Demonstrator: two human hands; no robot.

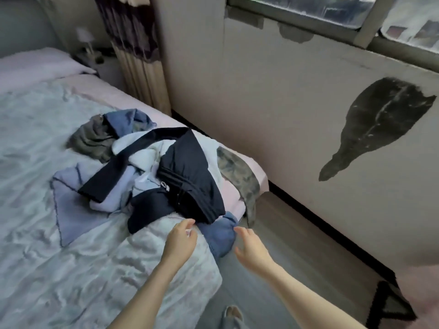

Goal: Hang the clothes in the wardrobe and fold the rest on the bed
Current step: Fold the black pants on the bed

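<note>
Two bare forearms enter from the bottom edge, reaching toward the heap of mixed clothing (152, 167) piled on the near corner of the bed with the pale rumpled cover (59, 269).

Left hand (180, 241): at the near edge of the heap, fingers loosely curved and released, tips just beside the hem of the dark navy garment with ribbed stitching (190, 184); grasping nothing.

Right hand (249, 248): off the bed's edge, near side of the heap, fingers spread and released, tips just beside the folded blue denim piece (219, 236) hanging over the bed corner.

Heap contents: navy garment on top, one long sleeve stretched leftward; light blue and white fabrics beneath; a flat lavender-blue cloth (71, 210) on the heap's left; an olive-grey crumpled garment (95, 138) on its far side.

Beyond the heap: striped curtain (135, 55), small bedside lamp (86, 41).

Right of the heap: off-white wall with a large dark peeled patch (375, 129), below a window (308, 8).

No legible labels, brands or writing.
</note>
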